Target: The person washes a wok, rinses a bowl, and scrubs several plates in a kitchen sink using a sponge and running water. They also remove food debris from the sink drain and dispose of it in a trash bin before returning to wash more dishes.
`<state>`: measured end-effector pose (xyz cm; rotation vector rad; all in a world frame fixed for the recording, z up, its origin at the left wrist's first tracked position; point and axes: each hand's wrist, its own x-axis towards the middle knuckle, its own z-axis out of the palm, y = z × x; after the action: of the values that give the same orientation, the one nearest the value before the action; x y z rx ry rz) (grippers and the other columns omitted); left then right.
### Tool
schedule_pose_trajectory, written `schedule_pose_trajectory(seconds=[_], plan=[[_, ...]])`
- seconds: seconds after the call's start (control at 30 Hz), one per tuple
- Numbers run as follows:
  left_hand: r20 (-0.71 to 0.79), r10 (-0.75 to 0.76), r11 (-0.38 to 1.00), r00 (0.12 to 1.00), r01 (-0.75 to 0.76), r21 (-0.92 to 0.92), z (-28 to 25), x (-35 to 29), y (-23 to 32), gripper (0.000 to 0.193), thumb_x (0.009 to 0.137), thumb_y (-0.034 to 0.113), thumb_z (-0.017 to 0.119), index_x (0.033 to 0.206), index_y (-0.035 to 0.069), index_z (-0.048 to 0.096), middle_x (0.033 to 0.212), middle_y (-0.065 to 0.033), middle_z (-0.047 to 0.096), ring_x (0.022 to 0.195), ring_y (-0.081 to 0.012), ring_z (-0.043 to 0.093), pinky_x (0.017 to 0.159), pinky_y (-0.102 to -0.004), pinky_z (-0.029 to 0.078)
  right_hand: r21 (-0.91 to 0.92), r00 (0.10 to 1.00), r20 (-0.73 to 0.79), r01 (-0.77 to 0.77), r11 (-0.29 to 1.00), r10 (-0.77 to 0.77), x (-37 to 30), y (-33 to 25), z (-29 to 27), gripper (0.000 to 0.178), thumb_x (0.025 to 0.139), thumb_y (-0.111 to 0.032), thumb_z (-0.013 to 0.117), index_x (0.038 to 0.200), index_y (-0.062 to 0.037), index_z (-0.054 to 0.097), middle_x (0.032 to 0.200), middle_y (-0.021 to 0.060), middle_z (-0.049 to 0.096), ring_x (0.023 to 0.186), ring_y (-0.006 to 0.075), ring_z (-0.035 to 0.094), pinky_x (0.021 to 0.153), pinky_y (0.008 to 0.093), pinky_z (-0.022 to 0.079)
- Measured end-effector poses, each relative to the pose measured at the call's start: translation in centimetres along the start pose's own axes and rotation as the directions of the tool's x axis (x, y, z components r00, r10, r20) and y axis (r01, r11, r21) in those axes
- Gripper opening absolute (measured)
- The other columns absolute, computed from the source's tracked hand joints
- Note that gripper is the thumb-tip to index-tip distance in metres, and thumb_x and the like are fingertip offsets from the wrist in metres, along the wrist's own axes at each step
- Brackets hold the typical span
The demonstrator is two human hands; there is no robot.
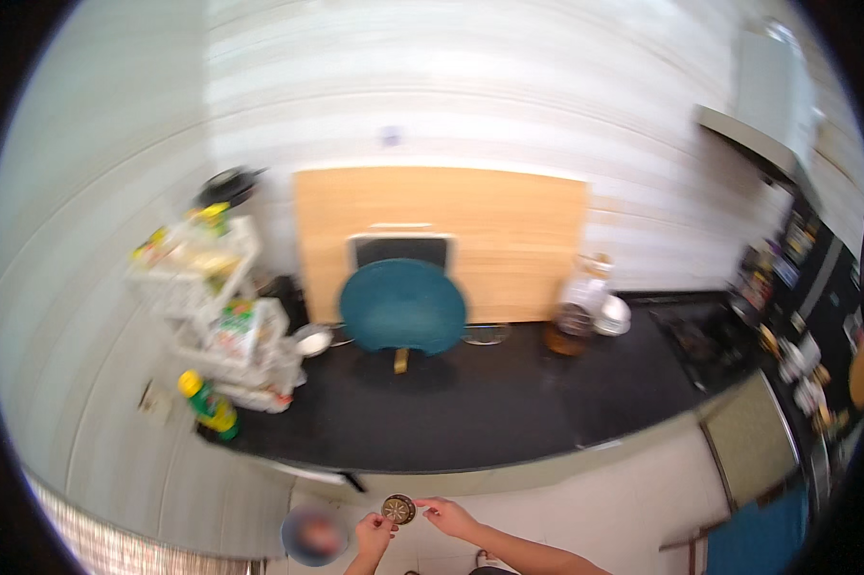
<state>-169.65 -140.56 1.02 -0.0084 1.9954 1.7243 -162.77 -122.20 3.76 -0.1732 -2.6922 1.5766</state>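
A person is standing at a dark kitchen counter, seen from above, with both forearms coming in from the bottom edge. The left hand and the right hand are meeting low in the view, in front of the counter's pale front edge, and together they are holding a small round disc with a dark, patterned face. The left fingers are pinching its lower left rim; the right fingers are narrowed onto its right rim. The disc is sitting between the two hands, over the light floor rather than over the counter.

Further back on the counter, a teal bowl-shaped object is leaning in front of a wooden board propped against the tiled wall. To the left, a white rack is holding packets and containers, with a green bottle with a yellow cap just beside it. To the right, a glass jar is standing near a black stove. The whole view is blurred.
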Motion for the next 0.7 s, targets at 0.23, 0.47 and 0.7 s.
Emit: schedule_pose_trajectory(seconds=[0.23,0.47,0.7], plan=[[0.481,0.141,0.972,0.865,-0.215,0.1,19.2,-2.6,6.4,0.013,0.08,0.006,0.058,0.071,-0.002,0.053,0.069,-0.0094,0.061,0.061,-0.0159,0.063,0.049,-0.0267,0.051,0.163,0.835,-0.469,-0.24,0.957,0.289,-16.2,5.3,-15.3,0.037,0.083,-0.004,0.048,0.119,-0.0115,0.052,0.107,0.0096,0.06,0.089,0.0203,0.059,0.079,0.0297,0.047],[0.789,0.01,0.965,0.614,-0.212,0.153,43.5,-11.9,8.1,0.012,0.082,0.007,0.058,0.074,-0.001,0.053,0.07,-0.0099,0.061,0.063,-0.0177,0.063,0.051,-0.0265,0.053,0.3,0.496,-0.769,-0.277,0.913,0.404,-36.8,12.0,-27.3,0.037,0.083,-0.002,0.047,0.119,-0.0089,0.052,0.102,0.0066,0.062,0.082,0.015,0.06,0.076,0.0275,0.047],[0.92,-0.114,0.961,0.374,-0.194,0.198,62.2,-22.9,8.0,0.013,0.083,0.01,0.058,0.079,-0.001,0.052,0.073,-0.0125,0.062,0.065,-0.0198,0.064,0.05,-0.0273,0.053,0.463,0.169,-0.841,-0.268,0.845,0.515,-53.4,14.8,-35.8,0.036,0.083,-0.002,0.049,0.119,-0.0072,0.052,0.101,0.0061,0.062,0.081,0.0137,0.059,0.074,0.0262,0.047]])
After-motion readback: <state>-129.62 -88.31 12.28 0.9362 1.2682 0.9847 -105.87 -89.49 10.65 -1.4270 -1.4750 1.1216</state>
